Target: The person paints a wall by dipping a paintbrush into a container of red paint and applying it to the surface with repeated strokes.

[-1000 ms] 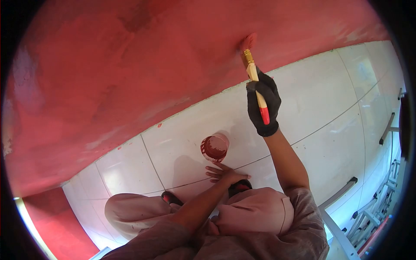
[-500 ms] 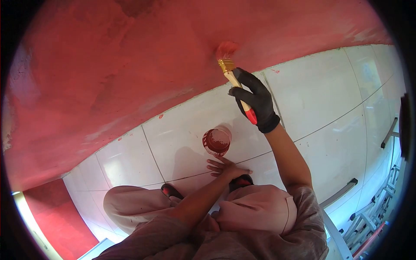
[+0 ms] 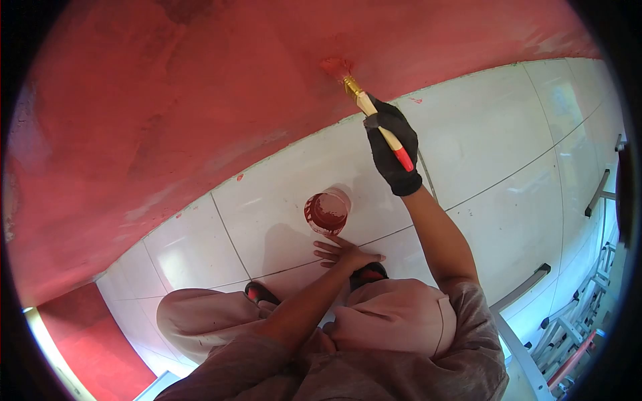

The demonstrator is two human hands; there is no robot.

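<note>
This looks like a room under renovation or finishing work: a rough plastered wall coated in wet red paint (image 3: pixel 200 100) meets a floor of large glossy white ceramic tiles (image 3: pixel 495 134), and grey metal scaffold-like frames (image 3: pixel 568 321) stand along the right edge.

- Wall (image 3: pixel 167 100): fills the upper frame and blocks passage beyond the floor edge.
- Floor tiles (image 3: pixel 481 134): bare at centre right and lower left; passage free.
- Paint cup (image 3: pixel 328 212): stands at centre, just beside the left hand (image 3: pixel 344 252).
- Knees (image 3: pixel 394 321): block the lower centre.
- Metal frame (image 3: pixel 528 287): obstructs the lower right.
</note>
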